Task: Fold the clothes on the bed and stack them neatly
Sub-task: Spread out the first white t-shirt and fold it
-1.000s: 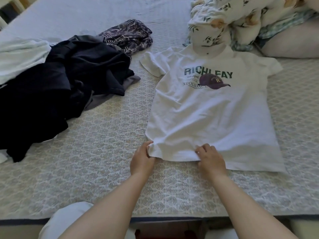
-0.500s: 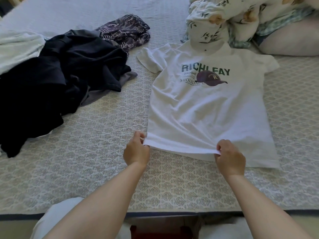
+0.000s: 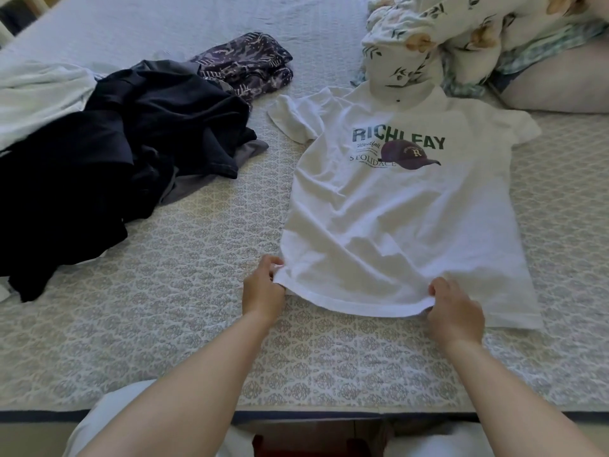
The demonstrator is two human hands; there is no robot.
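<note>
A white T-shirt (image 3: 389, 225) with green lettering and a purple cap print lies face up on the bed, collar away from me. My left hand (image 3: 262, 288) pinches the hem at its near left corner. My right hand (image 3: 456, 311) pinches the hem further right, lifting that stretch slightly off the bed. The shirt's near right corner lies flat beyond my right hand. A floral fabric covers the collar.
A heap of dark navy clothes (image 3: 108, 153) lies at the left, with a purple patterned garment (image 3: 247, 65) behind it and a pale garment (image 3: 36, 97) at the far left. Floral bedding (image 3: 438, 37) is bunched at the back right. The patterned bedspread (image 3: 184, 308) stretches toward me.
My right hand slid right along the hem and both hands went from pressing to pinching it. The hem between them has risen slightly off the bed.
</note>
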